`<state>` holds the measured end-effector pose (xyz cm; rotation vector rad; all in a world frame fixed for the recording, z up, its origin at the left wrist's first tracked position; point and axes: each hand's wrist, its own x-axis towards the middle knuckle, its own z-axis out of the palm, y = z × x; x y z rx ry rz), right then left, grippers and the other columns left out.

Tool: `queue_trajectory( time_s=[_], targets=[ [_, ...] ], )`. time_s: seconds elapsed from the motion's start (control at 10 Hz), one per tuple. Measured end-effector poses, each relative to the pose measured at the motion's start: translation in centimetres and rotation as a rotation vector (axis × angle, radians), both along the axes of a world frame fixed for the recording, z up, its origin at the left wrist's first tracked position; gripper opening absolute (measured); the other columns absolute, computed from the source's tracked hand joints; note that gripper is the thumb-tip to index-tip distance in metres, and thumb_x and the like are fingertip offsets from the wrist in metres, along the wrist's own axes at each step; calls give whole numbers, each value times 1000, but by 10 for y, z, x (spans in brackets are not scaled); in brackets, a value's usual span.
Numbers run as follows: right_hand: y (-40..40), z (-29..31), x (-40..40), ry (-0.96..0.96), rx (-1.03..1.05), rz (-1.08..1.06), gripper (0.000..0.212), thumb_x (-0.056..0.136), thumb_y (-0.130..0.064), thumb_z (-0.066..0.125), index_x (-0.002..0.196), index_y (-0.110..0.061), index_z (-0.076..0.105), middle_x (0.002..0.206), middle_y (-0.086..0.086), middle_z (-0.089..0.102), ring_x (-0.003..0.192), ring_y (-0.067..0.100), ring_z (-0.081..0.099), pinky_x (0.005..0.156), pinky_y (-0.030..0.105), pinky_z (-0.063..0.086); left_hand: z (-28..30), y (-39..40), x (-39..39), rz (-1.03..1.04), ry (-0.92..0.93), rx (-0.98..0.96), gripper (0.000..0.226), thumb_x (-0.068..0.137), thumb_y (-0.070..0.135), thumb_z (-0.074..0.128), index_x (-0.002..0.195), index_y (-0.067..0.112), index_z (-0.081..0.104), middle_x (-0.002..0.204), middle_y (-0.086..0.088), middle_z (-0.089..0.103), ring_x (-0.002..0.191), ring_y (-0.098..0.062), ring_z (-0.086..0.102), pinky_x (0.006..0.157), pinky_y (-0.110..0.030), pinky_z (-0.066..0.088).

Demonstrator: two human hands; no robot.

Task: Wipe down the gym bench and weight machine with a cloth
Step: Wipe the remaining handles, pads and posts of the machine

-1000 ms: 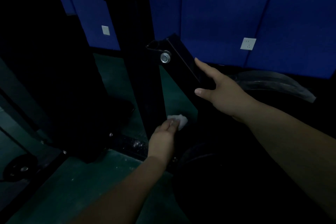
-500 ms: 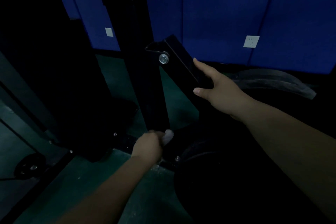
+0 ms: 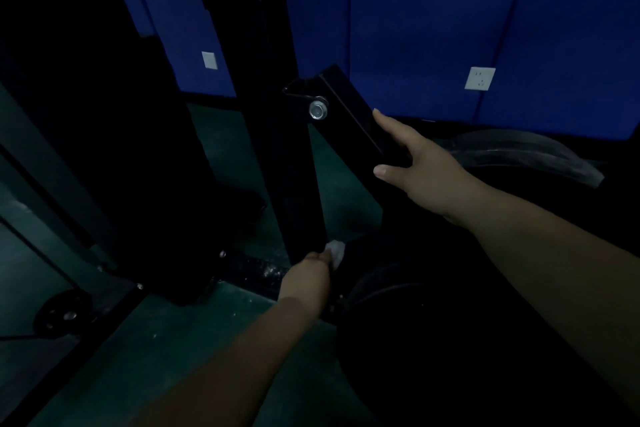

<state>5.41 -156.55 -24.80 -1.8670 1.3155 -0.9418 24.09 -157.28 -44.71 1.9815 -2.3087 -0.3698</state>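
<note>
The left hand (image 3: 306, 276) has slid down the black post (image 3: 294, 191) to its foot, so that stretch looks wiped. It squeezes a small white cloth (image 3: 335, 250), crumpled against the post. Farther back, the right hand (image 3: 420, 166), fingers spread wide, steadies the slanted bar (image 3: 356, 114)

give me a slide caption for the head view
Left hand presses a white cloth to the foot of the black upright post; right hand braces the angled strut.
</note>
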Motion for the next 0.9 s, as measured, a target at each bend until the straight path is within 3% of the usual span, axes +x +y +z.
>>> queue_trajectory(
  time_s=[0.1, 0.2, 0.3, 0.4, 0.5, 0.6, 0.7, 0.8, 0.9],
  targets=[
    [1, 0, 1, 31, -13, -7, 73, 93, -13, 59, 147, -45, 21, 155, -15, 22, 137, -1, 19, 109, 17, 15, 8, 16, 36, 96, 196, -13, 32, 88, 9, 58, 118, 20, 62, 100, -9, 71, 86, -20, 69, 75, -29, 55],
    [2, 1, 2, 45, -18, -19, 72, 94, -13, 59, 147, -45, 21, 155, -12, 23, 138, 3, 20, 106, 17, 16, 24, 22, 58, 356, 632, -357, 37, 93, 3, 52, 128, 13, 58, 120, -11, 65, 110, -22, 61, 93, -29, 48],
    [3, 1, 4, 58, -30, -33, 72, 94, -13, 58, 147, -44, 22, 152, -14, 25, 137, 2, 21, 105, 16, 16, 59, 14, 48, 459, 710, -806, 36, 98, 5, 45, 134, 7, 52, 125, -2, 48, 110, 0, 44, 98, -8, 33],
    [4, 1, 6, 73, -40, -46, 72, 93, -13, 59, 147, -43, 22, 151, -14, 27, 132, -3, 22, 105, 16, 16, 77, 10, 24, 329, 725, -811, 37, 96, 28, 58, 129, 12, 52, 118, 1, 52, 110, -9, 51, 98, -18, 38],
    [5, 2, 6, 90, -37, -46, 72, 94, -14, 58, 147, -44, 21, 152, -13, 26, 125, -7, 19, 105, 15, 16, 30, 23, 26, 309, 756, -546, 38, 88, 48, 61, 118, 25, 54, 115, -1, 63, 107, -12, 60, 93, -32, 45],
    [5, 2, 5, 106, -41, -45, 72, 94, -14, 58, 147, -44, 21, 151, -14, 27, 124, -8, 20, 104, 14, 16, 1, 32, 45, 418, 741, -405, 22, 90, 33, 63, 107, 19, 59, 100, -4, 63, 99, -22, 59, 87, -31, 45],
    [4, 2, 6, 111, -47, -51, 72, 93, -13, 58, 147, -43, 21, 152, -14, 26, 124, -8, 21, 104, 14, 17, 25, 18, 44, 450, 848, -567, 39, 99, 6, 45, 134, 22, 48, 123, -2, 46, 110, -11, 45, 91, -4, 30],
    [4, 3, 7, 101, -44, -59, 71, 93, -13, 58, 147, -44, 23, 152, -12, 27, 123, -7, 22, 104, 15, 19, 47, 9, 20, 395, 839, -559, 41, 99, 14, 43, 140, 13, 44, 143, -2, 37, 122, -12, 37, 86, 4, 25],
    [4, 3, 7, 103, -39, -56, 71, 93, -13, 59, 147, -45, 23, 153, -12, 26, 124, -6, 22, 105, 17, 19, 3, 8, 23, 427, 776, -372, 37, 98, 13, 44, 135, 13, 52, 141, -6, 43, 122, -20, 45, 81, 2, 26]
  ],
)
